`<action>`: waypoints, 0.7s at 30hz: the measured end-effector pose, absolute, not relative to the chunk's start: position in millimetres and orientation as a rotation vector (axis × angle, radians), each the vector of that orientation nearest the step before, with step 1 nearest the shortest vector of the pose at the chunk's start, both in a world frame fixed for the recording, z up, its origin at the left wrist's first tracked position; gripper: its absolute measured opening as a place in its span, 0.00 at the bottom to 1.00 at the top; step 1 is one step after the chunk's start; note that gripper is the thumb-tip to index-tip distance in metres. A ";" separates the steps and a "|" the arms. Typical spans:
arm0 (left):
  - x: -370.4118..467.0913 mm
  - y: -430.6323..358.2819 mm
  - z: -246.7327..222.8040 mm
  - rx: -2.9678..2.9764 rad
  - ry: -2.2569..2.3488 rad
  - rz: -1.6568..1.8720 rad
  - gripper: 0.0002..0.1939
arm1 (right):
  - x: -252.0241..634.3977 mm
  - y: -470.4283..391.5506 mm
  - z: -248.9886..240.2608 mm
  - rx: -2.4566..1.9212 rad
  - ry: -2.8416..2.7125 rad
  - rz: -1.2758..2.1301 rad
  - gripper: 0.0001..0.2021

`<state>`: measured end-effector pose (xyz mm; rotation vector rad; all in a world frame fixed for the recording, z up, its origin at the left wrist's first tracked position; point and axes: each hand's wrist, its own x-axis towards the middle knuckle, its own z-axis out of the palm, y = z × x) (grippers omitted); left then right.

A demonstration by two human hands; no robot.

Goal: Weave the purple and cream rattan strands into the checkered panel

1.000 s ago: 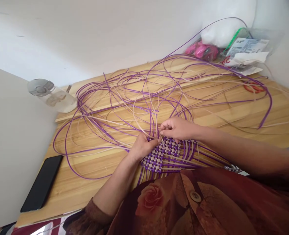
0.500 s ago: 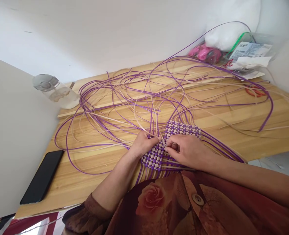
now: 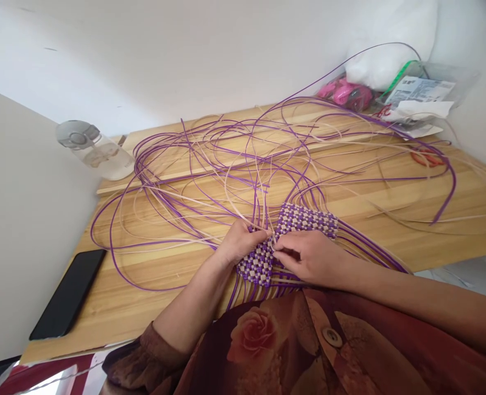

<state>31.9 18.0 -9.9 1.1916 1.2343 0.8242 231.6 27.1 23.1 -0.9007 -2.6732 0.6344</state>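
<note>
L hand [image 3: 243, 241] grips the woven strip panel [image 3: 256, 269]: thumb pressed on its upper edge, other fingers mostly hidden, so can't tell how they sit. R hand [image 3: 308, 255] is in a pinch, thumb and forefinger nearly together on what looks like a pale strand [image 3: 273, 239] right by the L thumb. Panel lies at the front of the surface [image 3: 139, 323], close against the shirt [image 3: 284, 351].

Progress, by my read: part-way. Done — a tight purple/beige check under the L hand, plus a second checked section [image 3: 308, 218] just beyond the R hand, pattern neat & closed up. Whether the two join behind the R hand can't be seen. Not done — the stretch below/beside the R hand, where strips run loose & parallel w/o any check, and ends stick out along the near edge and off the R side. Lots of length left too: long purple and beige strands [image 3: 454, 178] loop over most of the surface, none trimmed short as far as visible. So finishing of edges looks undone.

Further out: phone [image 3: 67, 293] at L edge, water bottle [image 3: 111, 159] back L, orange-handled tool (scissors, prob.) [image 3: 419, 159] on the R under strands, well apart from both hands. Back R corner: pink bundle [image 3: 347, 93], white bag [image 3: 386, 66], printed label [image 3: 422, 90] in clear plastic.
</note>
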 end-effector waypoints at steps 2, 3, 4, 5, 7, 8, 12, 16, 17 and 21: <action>31.9 17.4 -10.1 1.184 1.221 0.835 0.13 | 233.6 40.3 30.8 -1.047 -2.571 0.761 0.12; 32.1 17.2 -10.2 1.182 1.202 0.847 0.13 | 233.6 48.3 34.4 -1.117 -2.522 0.797 0.12; 32.3 17.0 -10.3 1.183 1.181 0.862 0.13 | 232.7 56.5 37.7 -1.161 -2.497 0.834 0.11; 32.5 17.0 -10.5 1.189 1.161 0.876 0.12 | 230.6 64.4 40.4 -1.187 -2.498 0.900 0.11; 32.4 17.1 -11.0 1.214 1.142 0.891 0.11 | 223.7 77.5 44.1 -1.235 -2.531 1.173 0.12; 32.1 17.3 -11.4 1.230 1.146 0.889 0.11 | 219.6 82.3 45.1 -1.276 -2.526 1.347 0.11; 29.7 17.7 -13.2 1.266 1.189 0.826 0.12 | 209.0 91.7 45.3 -1.417 -2.284 1.830 0.07; 29.3 17.9 -13.9 1.224 1.188 0.801 0.14 | 211.5 97.8 44.4 -1.337 -2.131 2.005 0.04; 29.7 18.1 -13.7 1.221 1.174 0.807 0.14 | 211.9 100.0 44.9 -1.331 -2.124 2.049 0.04; 31.0 19.0 -12.0 1.239 1.138 0.832 0.14 | 206.1 108.7 50.6 -1.384 -2.248 2.139 0.03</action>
